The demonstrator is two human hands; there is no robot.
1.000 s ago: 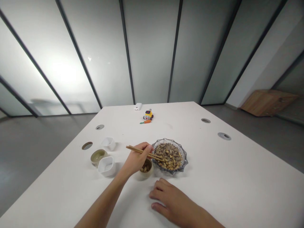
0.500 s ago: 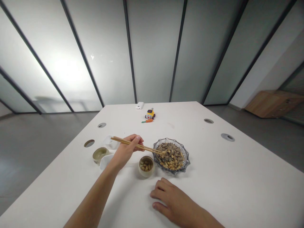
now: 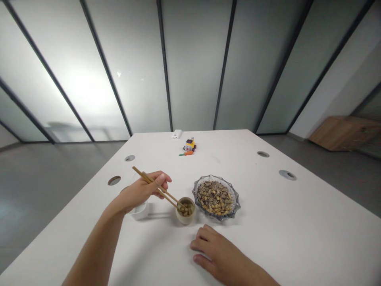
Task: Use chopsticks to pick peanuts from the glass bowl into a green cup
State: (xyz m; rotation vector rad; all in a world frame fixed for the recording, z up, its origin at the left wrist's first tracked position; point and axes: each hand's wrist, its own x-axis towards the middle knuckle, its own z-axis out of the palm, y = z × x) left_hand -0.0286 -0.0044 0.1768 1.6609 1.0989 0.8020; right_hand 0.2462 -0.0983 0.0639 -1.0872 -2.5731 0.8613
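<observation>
Two chopsticks (image 3: 138, 171), head view: gripped in your left hand (image 3: 138, 194), tips inside the small cup (image 3: 185, 221) of nuts (image 3: 187, 211), beside the glass bowl (image 3: 220, 217). Your right hand (image 3: 218, 252) is loosely curled, nothing visibly held. Advised: tips low, pinch steady, rim unknocked.

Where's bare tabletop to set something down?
Bare: between the glass bowl and the cable hole to its right; between bowl and toy carrot. Crowded: left of bowl, with cup, chopsticks, left hand, white dish; right hand in front.
</observation>
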